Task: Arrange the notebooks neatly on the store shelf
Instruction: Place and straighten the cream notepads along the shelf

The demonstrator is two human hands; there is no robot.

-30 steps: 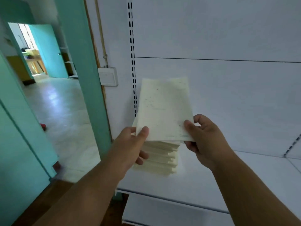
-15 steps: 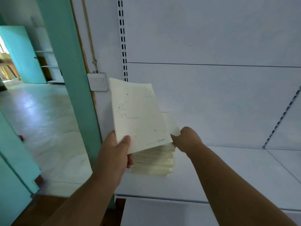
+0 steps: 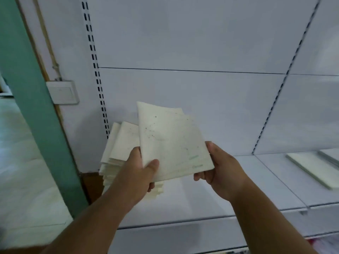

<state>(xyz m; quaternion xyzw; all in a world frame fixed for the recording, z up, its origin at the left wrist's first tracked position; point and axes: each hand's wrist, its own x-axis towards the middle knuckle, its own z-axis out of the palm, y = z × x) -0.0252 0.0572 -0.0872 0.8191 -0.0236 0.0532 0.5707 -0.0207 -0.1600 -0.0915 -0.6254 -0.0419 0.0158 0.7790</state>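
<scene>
Left hand (image 3: 139, 173) and right hand (image 3: 218, 167) are pinching thin cream notebooks (image 3: 172, 142) by bottom corners above the stack (image 3: 117, 153); probably light, floppy, needing edge support.

Both forearms reaching forward and up, left hand (image 3: 139, 173) gripping the held notebooks (image 3: 170, 142) — thumb on top, right hand (image 3: 222, 169) cupping their opposite edge — fingers curled beneath
</scene>
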